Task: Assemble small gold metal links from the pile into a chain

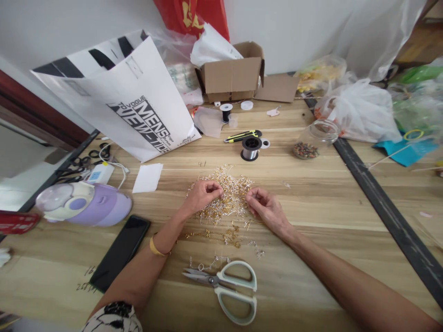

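A loose heap of small gold and silver jewellery findings (226, 193) lies on the wooden table. At its left edge my left hand (205, 194) is closed, thumb and fingertips pinched together over the pieces. On the right side of the heap my right hand (265, 207) is also closed in a pinch. Whatever sits between the fingertips of either hand is too small to make out. Just below the heap lie gold chain pieces (231, 236) and a short silver chain (256, 249). Nearer to me rest white-handled scissors (221, 280), beside another silver chain.
A wire spool (251, 148), a yellow-black utility knife (242, 136) and a clear jar of beads (313, 140) stand behind the heap. To the left are a black phone (121, 252), a purple bottle (90, 203) and a white paper bag (128, 97). A cardboard box (231, 76) is at the back.
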`<state>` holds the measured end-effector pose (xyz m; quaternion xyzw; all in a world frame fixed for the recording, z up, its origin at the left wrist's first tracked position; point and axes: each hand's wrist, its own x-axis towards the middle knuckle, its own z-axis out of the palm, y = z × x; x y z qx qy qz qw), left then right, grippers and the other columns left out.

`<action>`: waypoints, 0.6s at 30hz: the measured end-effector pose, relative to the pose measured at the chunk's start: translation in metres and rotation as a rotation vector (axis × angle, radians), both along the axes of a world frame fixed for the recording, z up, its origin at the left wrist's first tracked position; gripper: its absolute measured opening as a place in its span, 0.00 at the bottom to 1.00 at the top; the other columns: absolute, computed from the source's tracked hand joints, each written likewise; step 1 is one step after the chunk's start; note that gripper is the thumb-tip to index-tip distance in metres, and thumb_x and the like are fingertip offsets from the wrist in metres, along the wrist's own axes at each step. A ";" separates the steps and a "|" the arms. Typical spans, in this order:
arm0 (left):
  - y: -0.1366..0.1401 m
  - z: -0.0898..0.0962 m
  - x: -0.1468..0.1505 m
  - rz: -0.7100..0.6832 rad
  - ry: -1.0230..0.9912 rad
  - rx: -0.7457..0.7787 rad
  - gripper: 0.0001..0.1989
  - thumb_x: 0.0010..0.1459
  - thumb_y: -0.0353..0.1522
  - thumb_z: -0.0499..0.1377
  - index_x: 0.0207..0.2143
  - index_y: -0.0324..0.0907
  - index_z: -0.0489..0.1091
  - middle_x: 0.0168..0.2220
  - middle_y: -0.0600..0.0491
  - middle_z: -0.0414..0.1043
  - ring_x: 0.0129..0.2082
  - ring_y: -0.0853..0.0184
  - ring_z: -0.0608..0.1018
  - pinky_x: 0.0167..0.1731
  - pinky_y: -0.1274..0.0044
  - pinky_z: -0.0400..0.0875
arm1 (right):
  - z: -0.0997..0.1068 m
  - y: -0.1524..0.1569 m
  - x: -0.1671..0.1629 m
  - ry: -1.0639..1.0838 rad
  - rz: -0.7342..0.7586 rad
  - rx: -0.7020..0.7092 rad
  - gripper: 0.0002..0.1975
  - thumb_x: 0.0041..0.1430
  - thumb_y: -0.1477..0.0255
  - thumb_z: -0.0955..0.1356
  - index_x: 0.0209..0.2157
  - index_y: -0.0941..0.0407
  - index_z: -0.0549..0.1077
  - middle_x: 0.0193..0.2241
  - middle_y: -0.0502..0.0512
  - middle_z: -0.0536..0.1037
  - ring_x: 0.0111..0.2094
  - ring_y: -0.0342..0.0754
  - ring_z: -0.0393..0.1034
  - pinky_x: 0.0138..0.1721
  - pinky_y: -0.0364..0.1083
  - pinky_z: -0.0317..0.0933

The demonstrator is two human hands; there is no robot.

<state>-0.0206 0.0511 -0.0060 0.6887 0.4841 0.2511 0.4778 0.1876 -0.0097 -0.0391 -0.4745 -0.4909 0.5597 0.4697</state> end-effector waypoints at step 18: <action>0.001 -0.002 0.002 0.066 -0.148 -0.082 0.09 0.49 0.35 0.62 0.28 0.36 0.70 0.27 0.51 0.76 0.29 0.68 0.78 0.34 0.78 0.71 | -0.001 0.000 0.001 -0.014 0.007 -0.006 0.14 0.56 0.60 0.67 0.31 0.58 0.67 0.15 0.43 0.62 0.16 0.38 0.53 0.17 0.39 0.48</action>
